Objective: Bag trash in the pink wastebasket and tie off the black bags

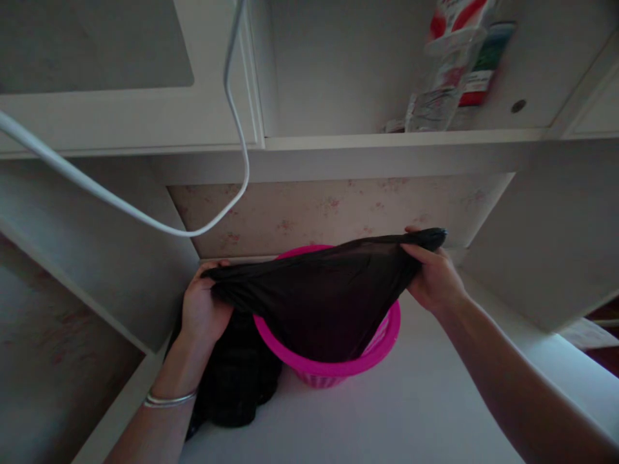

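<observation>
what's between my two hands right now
In the head view, a black bag stretches between the left hand and right hand, sagging into the pink basket below.

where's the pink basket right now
The pink basket sits at the center of the head view on the white surface, under the black bag, with a dark bundle at its left.

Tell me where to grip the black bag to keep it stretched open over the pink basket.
Grip the black bag at its top edge, at the two far ends, each hand coming from its own side. The left hand and right hand pinch it that way now. The edge runs taut between them while the body sags into the pink basket, so holding the ends probably keeps the mouth wide.
</observation>
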A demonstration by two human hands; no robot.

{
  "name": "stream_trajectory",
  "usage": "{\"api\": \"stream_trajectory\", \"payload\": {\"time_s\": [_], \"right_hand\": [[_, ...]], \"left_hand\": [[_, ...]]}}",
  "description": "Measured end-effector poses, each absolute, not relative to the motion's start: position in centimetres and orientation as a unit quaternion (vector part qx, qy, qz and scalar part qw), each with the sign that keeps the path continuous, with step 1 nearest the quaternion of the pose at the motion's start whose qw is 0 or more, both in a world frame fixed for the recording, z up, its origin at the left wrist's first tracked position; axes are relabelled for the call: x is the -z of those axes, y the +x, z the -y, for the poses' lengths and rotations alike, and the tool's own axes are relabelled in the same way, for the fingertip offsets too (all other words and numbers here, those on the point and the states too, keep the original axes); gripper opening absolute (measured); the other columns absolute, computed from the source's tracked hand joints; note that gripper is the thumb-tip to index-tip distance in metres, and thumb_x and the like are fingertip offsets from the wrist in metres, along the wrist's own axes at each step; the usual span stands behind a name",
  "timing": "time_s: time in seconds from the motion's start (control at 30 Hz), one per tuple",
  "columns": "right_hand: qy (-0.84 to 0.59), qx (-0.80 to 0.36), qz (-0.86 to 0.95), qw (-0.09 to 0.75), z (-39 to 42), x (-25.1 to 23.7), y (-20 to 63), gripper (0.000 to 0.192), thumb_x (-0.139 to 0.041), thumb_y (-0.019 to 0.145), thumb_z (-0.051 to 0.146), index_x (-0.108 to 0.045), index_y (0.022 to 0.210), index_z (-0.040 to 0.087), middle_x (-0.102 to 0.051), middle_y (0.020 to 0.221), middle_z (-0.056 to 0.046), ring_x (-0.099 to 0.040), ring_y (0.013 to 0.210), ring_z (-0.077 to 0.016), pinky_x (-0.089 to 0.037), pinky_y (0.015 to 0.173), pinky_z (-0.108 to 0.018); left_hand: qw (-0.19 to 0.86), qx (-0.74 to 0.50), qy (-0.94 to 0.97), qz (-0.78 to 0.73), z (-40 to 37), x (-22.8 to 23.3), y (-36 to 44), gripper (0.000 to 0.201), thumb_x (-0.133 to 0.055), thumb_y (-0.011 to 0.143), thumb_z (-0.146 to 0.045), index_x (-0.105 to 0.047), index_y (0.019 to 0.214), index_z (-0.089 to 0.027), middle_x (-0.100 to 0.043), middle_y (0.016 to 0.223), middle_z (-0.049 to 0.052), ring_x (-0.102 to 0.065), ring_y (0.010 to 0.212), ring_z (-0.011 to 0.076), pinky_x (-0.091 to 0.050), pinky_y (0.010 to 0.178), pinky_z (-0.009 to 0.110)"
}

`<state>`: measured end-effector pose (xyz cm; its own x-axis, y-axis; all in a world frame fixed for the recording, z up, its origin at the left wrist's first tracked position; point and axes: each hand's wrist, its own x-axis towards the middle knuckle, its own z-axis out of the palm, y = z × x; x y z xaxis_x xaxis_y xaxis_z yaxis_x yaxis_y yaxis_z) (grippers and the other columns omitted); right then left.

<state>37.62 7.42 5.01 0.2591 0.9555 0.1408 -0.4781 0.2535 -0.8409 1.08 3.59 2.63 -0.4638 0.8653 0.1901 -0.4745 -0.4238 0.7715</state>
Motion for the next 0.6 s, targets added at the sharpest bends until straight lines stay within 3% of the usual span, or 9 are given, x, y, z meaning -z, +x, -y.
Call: {"api": "stream_trajectory", "payload": {"time_s": [0.1, 0.17, 0.23, 0.33, 0.43, 0.53, 0.6], "right_hand": [[-0.313, -0.515, 0.397, 0.692, -7.0, -4.6, 38.9, 0.075, -0.100, 0.055, 0.040, -0.070, 0.123, 0.038, -0.077, 0.113, 0.003, -0.073, 0.111, -0.0205, -0.061, 0.100, -0.036], [-0.298, -0.540, 0.462, 0.637, -6.7, -4.0, 39.3, 0.092, -0.102, 0.051, 0.045, -0.063, 0.135, 0.042, -0.069, 0.139, 0.002, -0.062, 0.135, -0.0246, -0.056, 0.109, -0.042], [-0.310, -0.555, 0.517, 0.573, -6.7, -3.6, 39.2, 0.101, -0.103, 0.048, 0.043, -0.060, 0.138, 0.041, -0.065, 0.148, -0.002, -0.058, 0.140, -0.0295, -0.051, 0.115, -0.051], [-0.383, -0.513, 0.608, 0.470, -6.7, -3.9, 38.1, 0.073, -0.099, 0.056, 0.043, -0.071, 0.122, 0.027, -0.076, 0.128, -0.008, -0.069, 0.123, -0.0337, -0.049, 0.114, -0.056], [-0.423, -0.384, 0.716, 0.402, -6.4, -5.2, 35.8, 0.040, -0.088, 0.071, 0.052, -0.075, 0.094, 0.022, -0.078, 0.096, -0.008, -0.073, 0.099, -0.0317, -0.056, 0.103, -0.056], [-0.352, -0.306, 0.801, 0.374, -5.7, -6.6, 32.8, 0.030, -0.079, 0.083, 0.050, -0.073, 0.097, 0.024, -0.076, 0.093, -0.005, -0.072, 0.094, -0.0268, -0.060, 0.095, -0.047], [-0.298, -0.315, 0.832, 0.347, -5.3, -7.0, 30.8, 0.037, -0.086, 0.078, 0.045, -0.073, 0.105, 0.024, -0.077, 0.100, -0.003, -0.072, 0.098, -0.0251, -0.060, 0.094, -0.041]], "left_hand": [[0.453, -0.788, 0.286, -0.303, -3.1, -3.0, 1.1, 0.025, -0.072, 0.058, -0.011, -0.074, 0.079, -0.023, -0.079, 0.083, -0.003, -0.073, 0.080, 0.0142, -0.061, 0.076, 0.023], [0.472, -0.777, 0.302, -0.289, -2.8, -3.0, 1.6, 0.040, -0.077, 0.059, -0.015, -0.078, 0.098, -0.025, -0.082, 0.102, 0.000, -0.075, 0.096, 0.0186, -0.063, 0.084, 0.027], [0.480, -0.754, 0.333, -0.300, -2.5, -2.5, 2.0, 0.058, -0.086, 0.060, -0.022, -0.077, 0.117, -0.029, -0.081, 0.119, 0.001, -0.074, 0.108, 0.0238, -0.063, 0.092, 0.034], [0.458, -0.686, 0.409, -0.389, -2.2, -1.7, 2.8, 0.067, -0.097, 0.059, -0.033, -0.076, 0.122, -0.027, -0.081, 0.119, 0.004, -0.074, 0.112, 0.0300, -0.058, 0.103, 0.045], [0.386, -0.592, 0.506, -0.495, -1.6, -2.1, 3.9, 0.048, -0.096, 0.065, -0.039, -0.081, 0.105, -0.020, -0.083, 0.109, 0.009, -0.076, 0.109, 0.0350, -0.054, 0.107, 0.053], [0.300, -0.545, 0.604, -0.498, -0.7, -3.7, 5.9, 0.024, -0.085, 0.075, -0.032, -0.081, 0.095, -0.021, -0.084, 0.097, 0.006, -0.078, 0.096, 0.0327, -0.061, 0.095, 0.050], [0.257, -0.539, 0.649, -0.471, -0.4, -4.8, 7.3, 0.016, -0.074, 0.075, -0.019, -0.080, 0.090, -0.022, -0.084, 0.089, 0.004, -0.078, 0.088, 0.0294, -0.063, 0.087, 0.045]]}}
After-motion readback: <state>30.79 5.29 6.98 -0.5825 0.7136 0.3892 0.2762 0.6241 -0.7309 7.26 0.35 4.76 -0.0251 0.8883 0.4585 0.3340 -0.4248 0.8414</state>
